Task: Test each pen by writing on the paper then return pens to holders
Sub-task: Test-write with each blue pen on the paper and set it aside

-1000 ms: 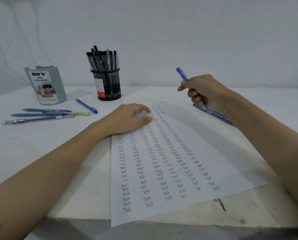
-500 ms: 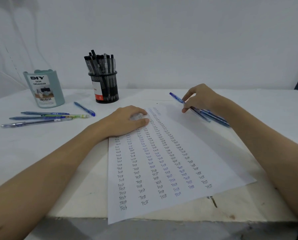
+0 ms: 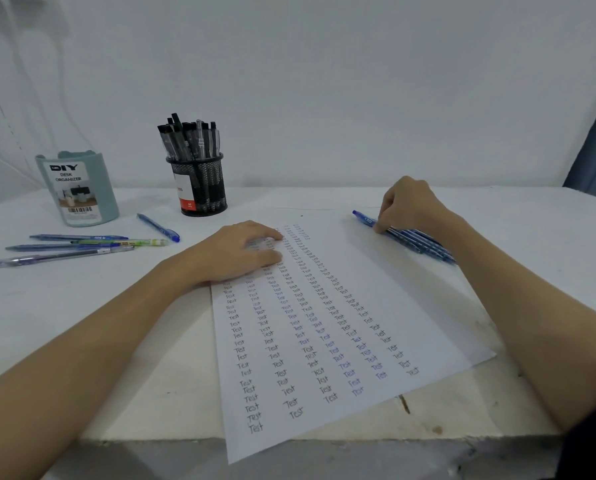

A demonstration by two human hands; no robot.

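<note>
White wall is backing the pale table [image 3: 82,306], where the right hand [image 3: 410,206] has come down from a second ago, its grip now pinching a blue pen [image 3: 365,218] against the pile of blue pens [image 3: 424,245] just beneath it. Its fingertips are hiding behind the knuckles. The left hand [image 3: 241,252] is still lying flat, fingers relaxed, on the paper [image 3: 324,323] filled with columns of "Test", their far rows blurring.
</note>
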